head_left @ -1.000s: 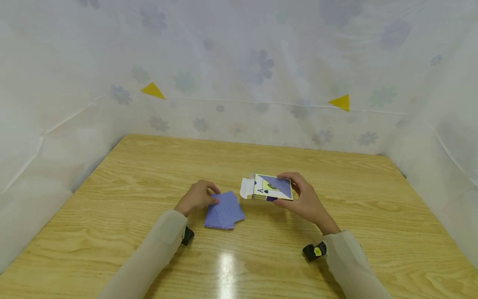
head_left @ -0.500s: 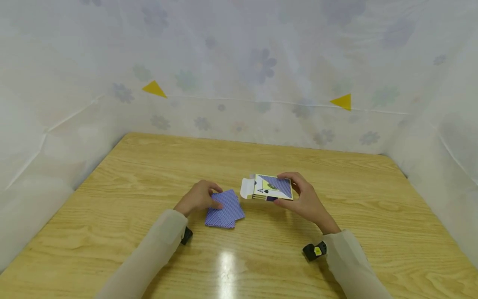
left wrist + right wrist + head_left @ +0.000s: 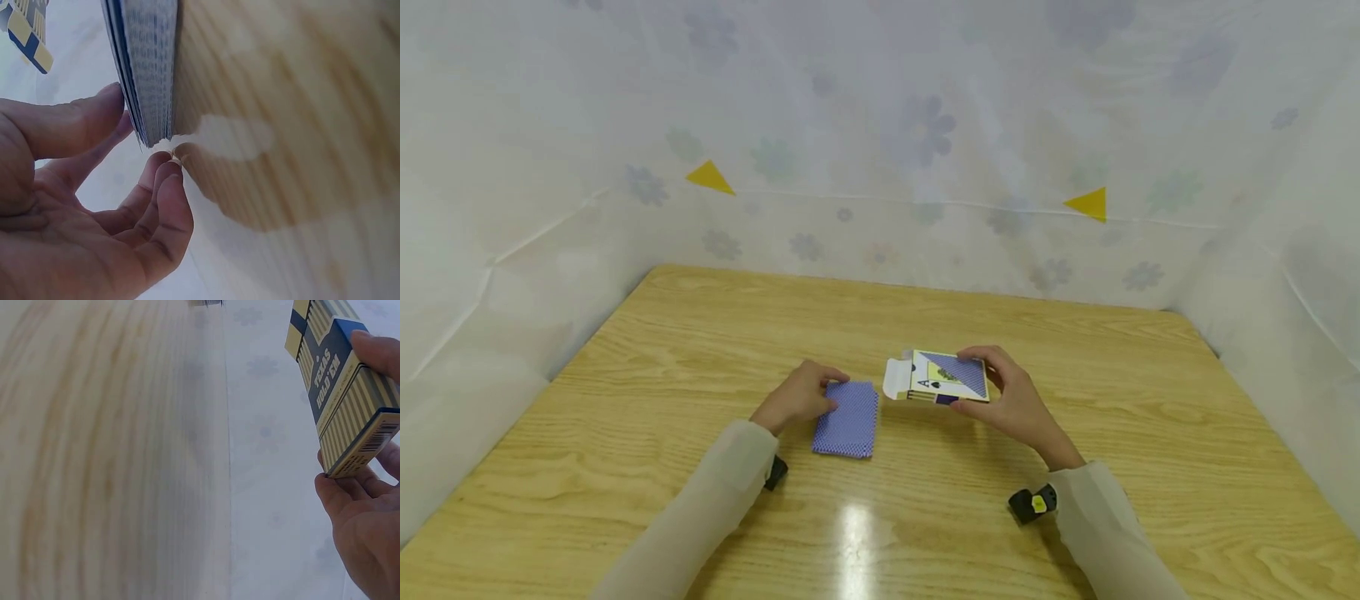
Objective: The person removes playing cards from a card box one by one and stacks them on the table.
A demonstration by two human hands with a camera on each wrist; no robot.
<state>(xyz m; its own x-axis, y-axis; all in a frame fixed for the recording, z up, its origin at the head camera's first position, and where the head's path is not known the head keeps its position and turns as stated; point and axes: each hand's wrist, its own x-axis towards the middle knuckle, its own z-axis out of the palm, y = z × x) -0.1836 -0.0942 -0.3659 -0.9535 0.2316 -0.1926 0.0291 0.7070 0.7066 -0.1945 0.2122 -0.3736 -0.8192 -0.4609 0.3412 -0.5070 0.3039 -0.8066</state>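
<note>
A squared stack of playing cards (image 3: 850, 421), blue patterned backs up, lies on the wooden table. My left hand (image 3: 797, 396) is at its left and far side: in the left wrist view the thumb (image 3: 103, 112) rests on the top card and the curled fingers (image 3: 165, 212) meet the end of the stack (image 3: 150, 69). Off to the right, my right hand (image 3: 1011, 400) grips a card box (image 3: 951, 377) by its long sides, raised over the table. The box's flap (image 3: 897, 377) is open and points left. Its side reads "Texas Hold'em" in the right wrist view.
The wooden table (image 3: 715, 325) extends on all sides of both hands. Pale flowered sheeting (image 3: 880, 125) encloses the back and sides, with two yellow triangles (image 3: 711, 177) on the rear sheet. Black wrist cameras (image 3: 1032, 504) sit beneath both sleeves.
The top cards, which stuck out askew to the right, have swung and slid left into line with the stack, along with my left thumb. The right hand and box stay put.
</note>
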